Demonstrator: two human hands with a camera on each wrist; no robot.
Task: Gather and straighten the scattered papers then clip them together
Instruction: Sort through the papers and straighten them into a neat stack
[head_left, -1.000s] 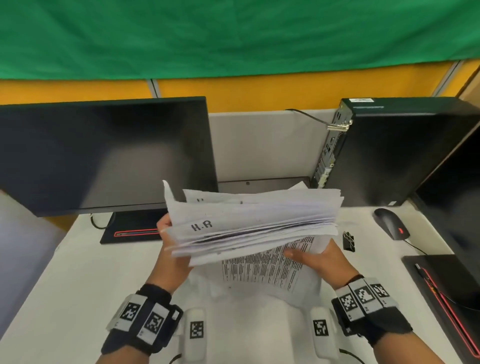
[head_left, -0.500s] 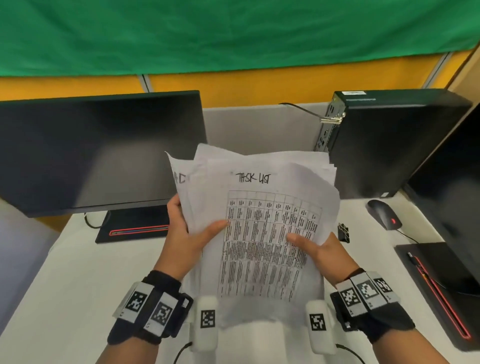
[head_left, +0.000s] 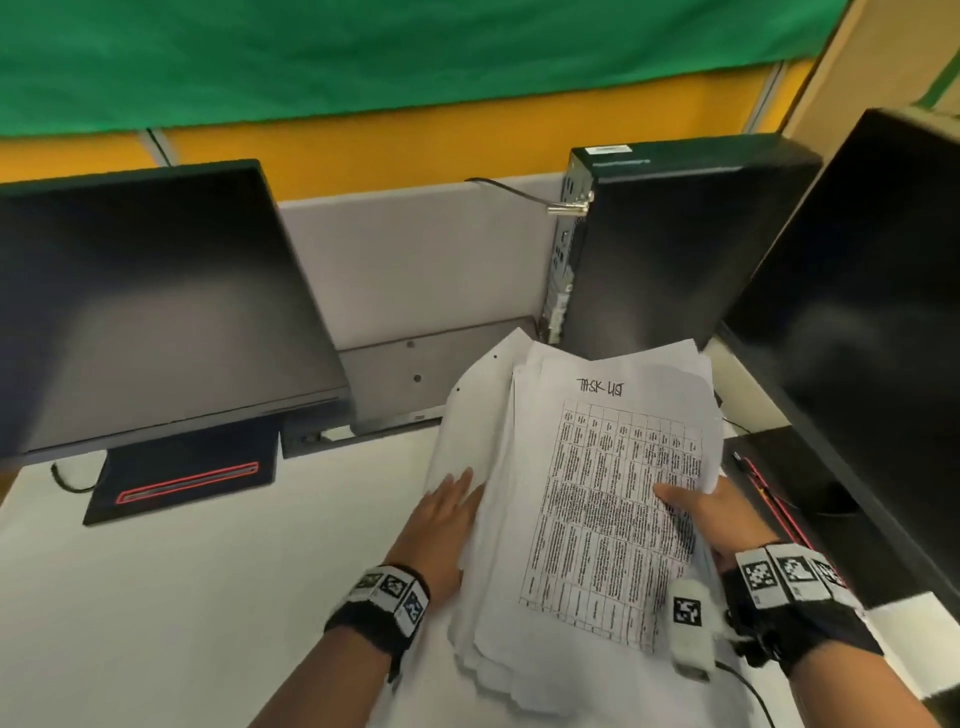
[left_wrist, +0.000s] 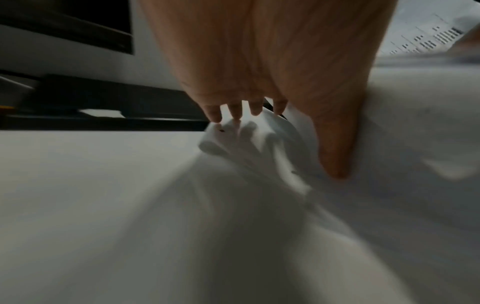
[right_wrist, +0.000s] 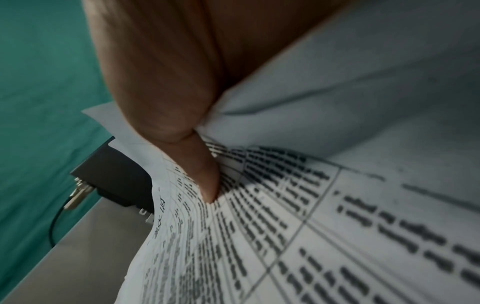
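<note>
Stack: loose papers (head_left: 582, 499), a thick sheaf with a printed table sheet headed "TASK LIST" on top; it is over the right half of the worktop (head_left: 171, 597), near edge toward the person, far edge close to the computer tower (head_left: 670, 244).
Alignment: sheet edges fan out, stepped at the near-left corner and along the left side; not yet squared.
Handling (judged): light, floppy, sheets slide on one another; bends where unsupported. Best held at both long edges, then tapped on the worktop.
Left hand (head_left: 441, 519): fingers straight and together, flat against the stack's left edge; the wrist view shows fingertips (left_wrist: 215, 115) on curled sheet corners.
Right hand (head_left: 722, 519): thumb (right_wrist: 205, 179) on top of the table sheet, pinching the right edge; fingers underneath hidden.
Clip: not seen.
</note>
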